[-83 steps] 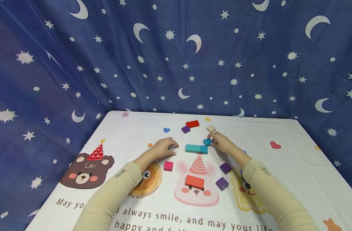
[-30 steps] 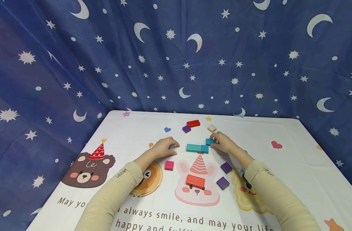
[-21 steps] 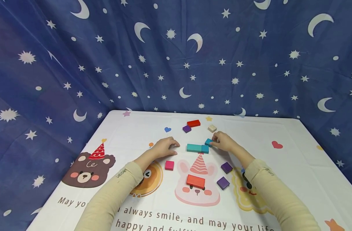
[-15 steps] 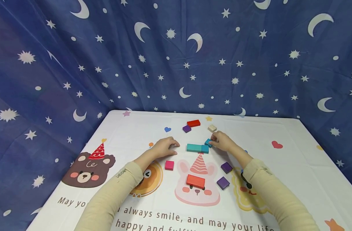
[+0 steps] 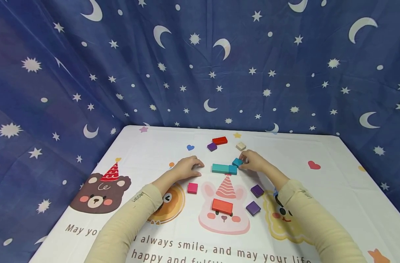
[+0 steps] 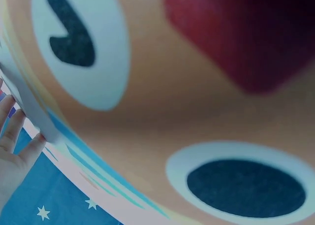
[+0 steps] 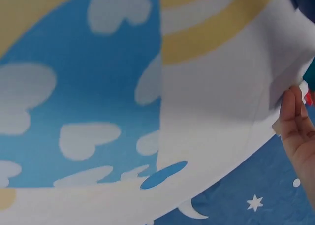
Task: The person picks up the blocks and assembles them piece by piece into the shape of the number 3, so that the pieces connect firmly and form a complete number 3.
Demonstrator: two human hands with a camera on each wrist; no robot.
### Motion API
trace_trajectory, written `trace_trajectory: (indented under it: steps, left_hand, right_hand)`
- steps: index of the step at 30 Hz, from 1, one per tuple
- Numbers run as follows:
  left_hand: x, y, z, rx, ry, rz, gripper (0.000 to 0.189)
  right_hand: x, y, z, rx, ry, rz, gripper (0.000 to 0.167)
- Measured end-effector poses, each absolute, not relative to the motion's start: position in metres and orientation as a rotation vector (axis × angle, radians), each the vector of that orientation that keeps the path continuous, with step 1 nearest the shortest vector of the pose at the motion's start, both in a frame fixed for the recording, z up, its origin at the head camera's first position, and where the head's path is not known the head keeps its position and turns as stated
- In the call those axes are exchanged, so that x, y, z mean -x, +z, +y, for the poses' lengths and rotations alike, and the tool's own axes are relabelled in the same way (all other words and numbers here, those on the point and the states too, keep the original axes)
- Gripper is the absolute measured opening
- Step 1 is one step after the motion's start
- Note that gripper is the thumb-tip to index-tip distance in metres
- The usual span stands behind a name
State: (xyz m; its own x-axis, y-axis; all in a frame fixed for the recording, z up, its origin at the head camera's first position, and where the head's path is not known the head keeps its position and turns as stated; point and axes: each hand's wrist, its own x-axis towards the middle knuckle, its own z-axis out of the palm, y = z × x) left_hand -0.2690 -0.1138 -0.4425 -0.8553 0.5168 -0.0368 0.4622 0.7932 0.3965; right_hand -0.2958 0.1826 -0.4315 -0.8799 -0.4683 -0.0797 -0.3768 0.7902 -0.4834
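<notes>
In the head view my right hand pinches a small square blue block at its right side, between thumb and fingers. The block lies turned at an angle, its near corner close to a row made of a long teal block and a second blue block set end to end. Left of that row, my left hand rests on the table with fingers loosely bent and nothing in them. The left wrist view catches the left hand's fingers at its edge; the right wrist view shows the right hand.
Behind the row lie a red block, a purple block and a beige block. Nearer are a pink block, an orange-red block and two purple blocks. A starry blue curtain stands behind the printed tablecloth.
The right hand has shifted the small blue block slightly and turned it between its fingers, from square-on to angled. The left hand and the other blocks stay where they were.
</notes>
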Motion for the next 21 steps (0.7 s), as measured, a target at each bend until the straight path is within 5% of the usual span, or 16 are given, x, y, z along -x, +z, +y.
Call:
trace_trajectory:
  steps: [8,21]
  left_hand:
    - [0.2677,-0.4413,-0.1151,-0.782,0.591,2.831,0.034]
    - [0.2691,-0.4409,-0.1146,-0.788,0.6,2.826,0.034]
  right_hand:
    - [0.2947,-0.4312,0.1728,0.584,-0.567,2.854,0.028]
    - [0.2885,-0.4279,0.1771,0.816,-0.265,2.928,0.026]
